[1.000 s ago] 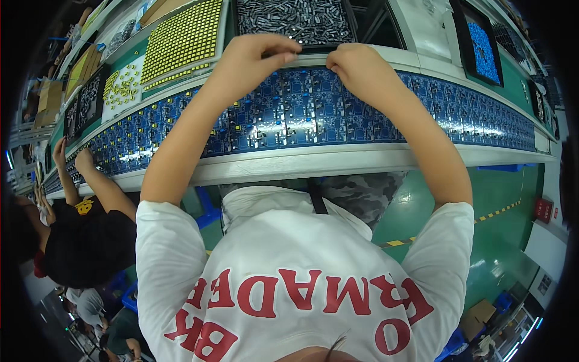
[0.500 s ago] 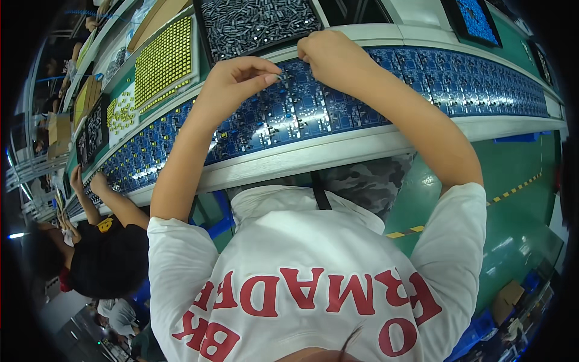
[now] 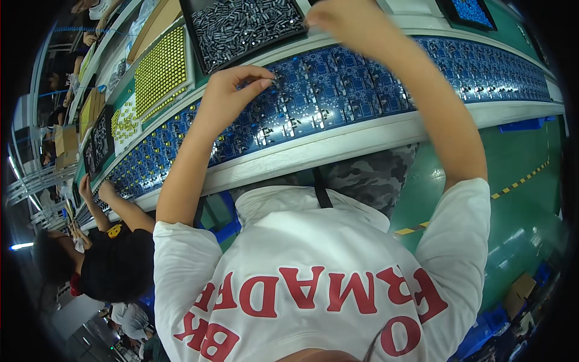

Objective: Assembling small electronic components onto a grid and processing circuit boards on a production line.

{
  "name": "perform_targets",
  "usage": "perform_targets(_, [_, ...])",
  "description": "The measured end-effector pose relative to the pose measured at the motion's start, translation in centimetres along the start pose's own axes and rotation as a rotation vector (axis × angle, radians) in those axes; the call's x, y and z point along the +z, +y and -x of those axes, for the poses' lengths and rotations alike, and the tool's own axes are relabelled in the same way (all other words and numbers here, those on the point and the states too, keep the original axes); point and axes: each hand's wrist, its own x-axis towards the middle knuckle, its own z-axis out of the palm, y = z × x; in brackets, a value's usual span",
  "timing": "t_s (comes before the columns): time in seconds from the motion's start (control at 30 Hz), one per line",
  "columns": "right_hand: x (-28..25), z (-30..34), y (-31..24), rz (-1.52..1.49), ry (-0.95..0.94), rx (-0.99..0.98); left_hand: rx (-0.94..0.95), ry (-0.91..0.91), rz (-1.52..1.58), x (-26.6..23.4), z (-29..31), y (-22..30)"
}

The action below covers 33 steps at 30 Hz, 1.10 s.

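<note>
My left hand (image 3: 234, 90) is over the row of blue circuit boards (image 3: 356, 96), its thumb and index finger pinched together. A tiny part shows at the fingertips, too small to name. Smeared by motion, my right hand (image 3: 341, 23) is at the right edge of a black tray (image 3: 208, 67) heaped with small dark cylindrical parts, which look like capacitors (image 3: 247, 30). Its fingers do not show clearly. Beneath my hands the boards carry small soldered parts, and those further left also bear yellow pieces.
A pale rail (image 3: 289, 155) edges the boards on my side. Left of the tray lies a sheet of yellow parts (image 3: 160, 72). Blue parts (image 3: 469, 12) fill another tray at far right. A co-worker's hand (image 3: 107, 191) is over the boards at left.
My right hand has left the boards and moved up to the tray's right edge. My left hand stays pinched over the boards, slightly further left and lower in view.
</note>
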Motion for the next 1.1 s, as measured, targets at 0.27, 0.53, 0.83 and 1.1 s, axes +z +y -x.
perform_targets(0.27, [-8.5, 3.7, 17.5, 0.356, 0.601, 0.549, 0.52, 0.142, -0.654, 2.1, -1.1, -0.3])
perform_targets(0.53, [-11.2, 6.5, 19.8, 0.408, 0.358, 0.378, 0.522, 0.192, -0.743, 2.5, -1.1, -0.3])
perform_targets(0.83, [-12.4, 6.3, 20.0, 0.432, 0.272, 0.433, 0.6, 0.126, -0.752, 1.8, -1.6, -0.6])
perform_targets(1.1, [-11.5, 6.9, 22.4, 0.608, 0.437, 0.542, 0.623, 0.064, -0.813, 1.5, -1.7, 0.0])
